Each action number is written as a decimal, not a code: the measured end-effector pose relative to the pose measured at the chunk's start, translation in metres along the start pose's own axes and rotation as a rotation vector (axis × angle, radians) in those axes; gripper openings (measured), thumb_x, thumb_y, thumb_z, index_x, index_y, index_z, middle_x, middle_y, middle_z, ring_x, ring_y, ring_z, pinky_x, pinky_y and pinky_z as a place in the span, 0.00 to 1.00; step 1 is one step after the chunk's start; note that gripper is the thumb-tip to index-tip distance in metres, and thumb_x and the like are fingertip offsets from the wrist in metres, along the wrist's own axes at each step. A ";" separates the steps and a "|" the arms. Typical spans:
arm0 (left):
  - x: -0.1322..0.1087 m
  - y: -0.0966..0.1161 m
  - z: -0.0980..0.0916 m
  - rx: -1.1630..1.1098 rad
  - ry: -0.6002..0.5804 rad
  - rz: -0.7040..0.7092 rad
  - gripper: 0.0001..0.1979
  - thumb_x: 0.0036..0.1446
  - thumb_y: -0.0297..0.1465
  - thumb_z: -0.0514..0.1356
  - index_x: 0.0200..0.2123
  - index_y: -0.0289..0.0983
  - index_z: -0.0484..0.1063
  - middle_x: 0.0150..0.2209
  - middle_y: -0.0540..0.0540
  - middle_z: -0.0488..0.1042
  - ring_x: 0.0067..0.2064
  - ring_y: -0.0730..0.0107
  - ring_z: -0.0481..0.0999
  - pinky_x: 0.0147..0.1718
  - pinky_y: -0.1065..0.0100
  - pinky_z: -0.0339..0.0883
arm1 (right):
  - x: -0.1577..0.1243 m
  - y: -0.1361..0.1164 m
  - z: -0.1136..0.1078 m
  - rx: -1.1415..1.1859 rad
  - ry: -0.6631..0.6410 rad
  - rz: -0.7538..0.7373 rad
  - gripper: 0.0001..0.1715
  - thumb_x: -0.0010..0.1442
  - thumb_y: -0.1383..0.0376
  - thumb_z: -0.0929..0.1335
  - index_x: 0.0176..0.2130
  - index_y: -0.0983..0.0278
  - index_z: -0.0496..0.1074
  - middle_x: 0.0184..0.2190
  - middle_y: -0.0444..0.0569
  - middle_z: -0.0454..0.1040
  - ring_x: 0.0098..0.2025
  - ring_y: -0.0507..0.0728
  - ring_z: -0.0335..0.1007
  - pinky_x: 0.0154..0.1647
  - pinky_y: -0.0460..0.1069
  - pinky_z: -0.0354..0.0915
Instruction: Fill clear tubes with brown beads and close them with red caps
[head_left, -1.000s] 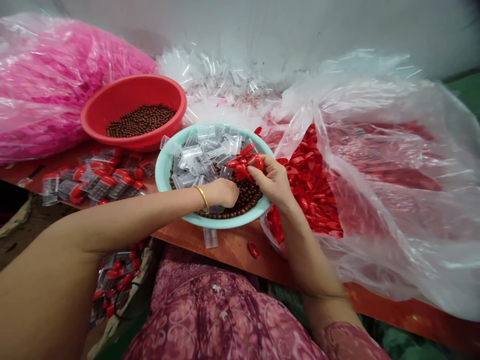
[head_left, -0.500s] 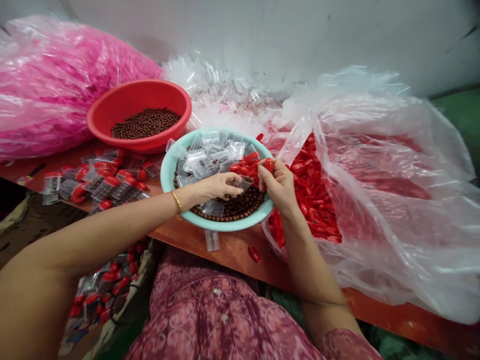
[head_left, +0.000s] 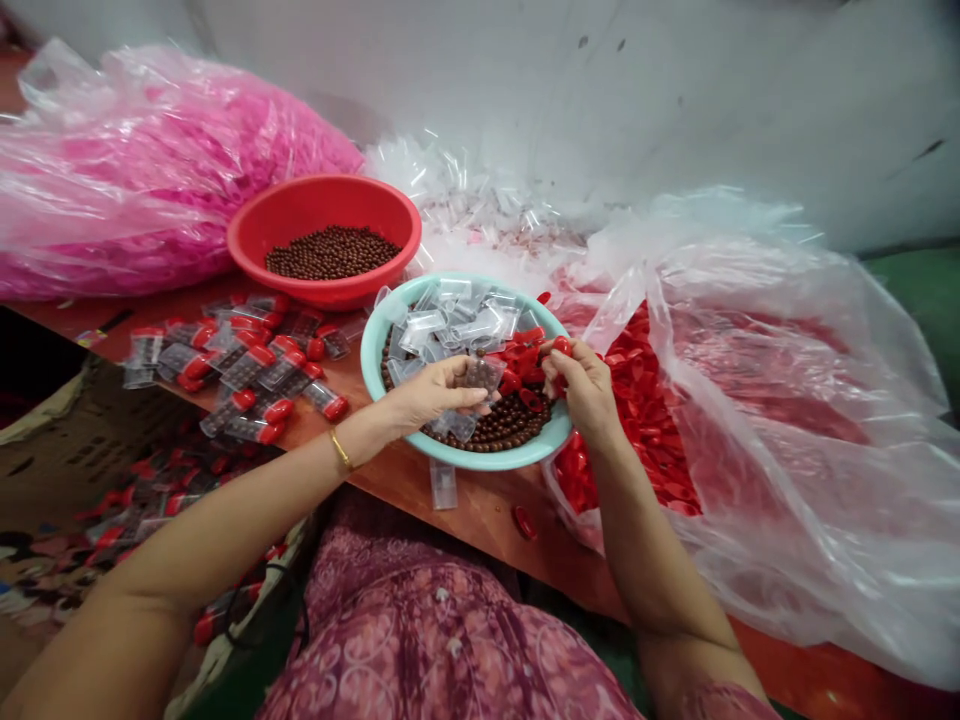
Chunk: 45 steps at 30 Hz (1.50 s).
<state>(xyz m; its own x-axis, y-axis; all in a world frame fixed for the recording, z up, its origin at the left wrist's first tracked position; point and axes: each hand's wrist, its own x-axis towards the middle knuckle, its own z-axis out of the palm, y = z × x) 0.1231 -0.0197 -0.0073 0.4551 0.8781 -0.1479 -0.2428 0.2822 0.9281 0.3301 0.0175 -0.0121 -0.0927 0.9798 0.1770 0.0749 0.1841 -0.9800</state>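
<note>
Over a pale turquoise basin, my left hand grips a small clear plastic container that has brown balls inside. My right hand pinches a red cap at the basin's right rim, a short way from the container. Loose brown balls cover the basin's bottom. On top of them lie empty clear containers at the back and several red caps near my right hand.
Behind stands a red basin of brown balls. Capped containers lie on the table to the left, more fill a cardboard box below. A plastic bag of red caps spreads right; a pink-filled bag sits far left.
The view has shifted left, so things appear further right. The container in my left hand has been raised and now shows brown balls inside. My right hand still holds the red cap.
</note>
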 end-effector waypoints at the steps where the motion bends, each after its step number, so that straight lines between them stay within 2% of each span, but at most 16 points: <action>1: 0.000 0.000 0.000 0.012 -0.010 0.024 0.14 0.47 0.26 0.65 0.38 0.32 0.68 0.35 0.46 0.75 0.35 0.76 0.74 0.36 0.72 0.67 | -0.002 -0.004 0.001 -0.022 -0.017 0.004 0.11 0.51 0.58 0.68 0.33 0.62 0.68 0.16 0.34 0.59 0.14 0.46 0.52 0.16 0.44 0.52; 5: -0.001 -0.002 0.001 0.047 -0.044 0.064 0.13 0.46 0.27 0.65 0.37 0.32 0.68 0.34 0.48 0.73 0.35 0.76 0.73 0.36 0.72 0.67 | -0.006 -0.025 0.011 -0.105 -0.180 -0.026 0.10 0.48 0.61 0.71 0.33 0.62 0.71 0.20 0.38 0.67 0.18 0.48 0.58 0.20 0.46 0.58; 8: -0.001 -0.004 -0.001 0.078 -0.042 0.060 0.13 0.47 0.27 0.64 0.38 0.32 0.68 0.34 0.48 0.73 0.35 0.76 0.72 0.35 0.72 0.67 | -0.004 -0.035 0.022 -0.147 -0.308 -0.089 0.09 0.47 0.61 0.72 0.31 0.61 0.74 0.26 0.43 0.73 0.26 0.52 0.66 0.29 0.48 0.65; 11: 0.000 -0.006 -0.001 0.125 -0.026 0.065 0.11 0.47 0.25 0.63 0.36 0.32 0.67 0.33 0.49 0.73 0.33 0.76 0.71 0.34 0.72 0.67 | 0.000 -0.038 0.030 -0.181 -0.372 -0.107 0.08 0.48 0.60 0.72 0.29 0.61 0.74 0.27 0.44 0.75 0.31 0.54 0.69 0.35 0.50 0.67; 14: 0.001 -0.006 0.000 0.119 0.000 0.080 0.10 0.47 0.24 0.62 0.35 0.32 0.66 0.31 0.50 0.72 0.33 0.74 0.71 0.35 0.70 0.67 | 0.001 -0.039 0.034 -0.197 -0.415 -0.110 0.08 0.47 0.60 0.72 0.28 0.63 0.75 0.25 0.44 0.73 0.29 0.53 0.68 0.34 0.49 0.66; 19: 0.001 -0.006 0.003 0.070 0.027 0.075 0.11 0.47 0.25 0.62 0.36 0.32 0.66 0.31 0.50 0.71 0.31 0.76 0.71 0.33 0.71 0.67 | 0.002 -0.037 0.030 0.135 -0.290 0.147 0.16 0.52 0.52 0.67 0.33 0.62 0.72 0.16 0.37 0.58 0.15 0.47 0.52 0.16 0.46 0.60; 21: 0.000 -0.006 0.004 0.085 0.026 0.056 0.11 0.46 0.25 0.62 0.35 0.32 0.66 0.30 0.52 0.70 0.29 0.78 0.69 0.31 0.72 0.66 | 0.005 -0.033 0.026 0.257 -0.232 0.231 0.16 0.51 0.51 0.66 0.31 0.61 0.70 0.17 0.38 0.60 0.16 0.48 0.56 0.15 0.46 0.61; 23: -0.001 -0.006 0.004 0.111 0.001 0.035 0.11 0.46 0.26 0.63 0.34 0.32 0.66 0.28 0.53 0.69 0.27 0.80 0.68 0.30 0.74 0.65 | 0.007 -0.030 0.024 0.289 -0.190 0.259 0.14 0.49 0.53 0.68 0.32 0.60 0.69 0.21 0.41 0.67 0.22 0.51 0.65 0.21 0.48 0.68; 26: -0.003 -0.004 0.005 0.137 -0.045 0.027 0.11 0.46 0.27 0.63 0.34 0.32 0.66 0.28 0.53 0.69 0.27 0.80 0.69 0.29 0.74 0.65 | 0.009 -0.026 0.027 0.290 -0.151 0.247 0.15 0.47 0.54 0.70 0.34 0.58 0.67 0.31 0.45 0.75 0.34 0.56 0.74 0.35 0.53 0.73; 29: -0.004 -0.001 0.005 0.134 -0.048 0.043 0.12 0.47 0.27 0.63 0.35 0.32 0.66 0.28 0.53 0.70 0.27 0.80 0.69 0.30 0.74 0.65 | 0.006 -0.023 0.041 0.313 -0.105 0.176 0.19 0.47 0.51 0.71 0.34 0.58 0.65 0.38 0.47 0.77 0.43 0.59 0.75 0.43 0.56 0.72; 31: -0.005 0.001 0.004 0.127 -0.039 0.062 0.11 0.48 0.28 0.63 0.35 0.32 0.66 0.26 0.53 0.69 0.27 0.79 0.70 0.30 0.73 0.65 | 0.002 -0.021 0.052 0.305 -0.071 0.114 0.20 0.48 0.50 0.71 0.34 0.58 0.64 0.40 0.47 0.77 0.45 0.59 0.74 0.45 0.56 0.71; 35: -0.007 0.002 0.004 0.069 0.028 0.146 0.11 0.48 0.29 0.63 0.34 0.33 0.64 0.27 0.53 0.68 0.27 0.78 0.69 0.31 0.72 0.66 | -0.004 -0.019 0.055 0.224 -0.035 0.063 0.17 0.50 0.50 0.70 0.32 0.59 0.65 0.34 0.45 0.77 0.37 0.55 0.75 0.35 0.50 0.71; 38: -0.007 0.001 0.004 0.045 0.062 0.174 0.13 0.48 0.30 0.64 0.35 0.34 0.64 0.29 0.53 0.68 0.26 0.79 0.69 0.31 0.72 0.66 | -0.010 -0.021 0.042 0.176 -0.013 0.093 0.16 0.46 0.54 0.73 0.29 0.60 0.68 0.22 0.40 0.72 0.23 0.49 0.68 0.24 0.45 0.66; 40: -0.007 0.000 0.004 0.043 0.071 0.177 0.14 0.48 0.31 0.64 0.36 0.34 0.65 0.29 0.53 0.68 0.26 0.79 0.69 0.30 0.72 0.67 | -0.014 -0.024 0.032 0.140 -0.041 0.126 0.14 0.45 0.56 0.75 0.28 0.61 0.71 0.17 0.37 0.69 0.18 0.48 0.64 0.22 0.44 0.65; 42: -0.006 -0.002 0.003 0.040 0.088 0.183 0.14 0.48 0.31 0.64 0.36 0.34 0.65 0.28 0.54 0.68 0.25 0.80 0.69 0.30 0.72 0.66 | -0.019 -0.025 0.028 0.105 -0.069 0.154 0.14 0.44 0.57 0.75 0.29 0.61 0.73 0.18 0.39 0.71 0.19 0.48 0.67 0.24 0.45 0.67; 45: -0.004 -0.004 0.001 0.030 0.130 0.206 0.13 0.49 0.31 0.64 0.35 0.33 0.65 0.27 0.53 0.69 0.26 0.79 0.70 0.29 0.74 0.66 | -0.026 -0.023 0.029 0.052 -0.056 0.141 0.13 0.43 0.59 0.76 0.30 0.61 0.76 0.27 0.43 0.78 0.26 0.50 0.73 0.31 0.47 0.70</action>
<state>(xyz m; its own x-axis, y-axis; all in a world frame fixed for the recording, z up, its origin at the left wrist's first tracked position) 0.1235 -0.0248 -0.0099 0.2844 0.9587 0.0049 -0.2927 0.0820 0.9527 0.3019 -0.0144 0.0028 -0.1403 0.9896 0.0333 0.0398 0.0393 -0.9984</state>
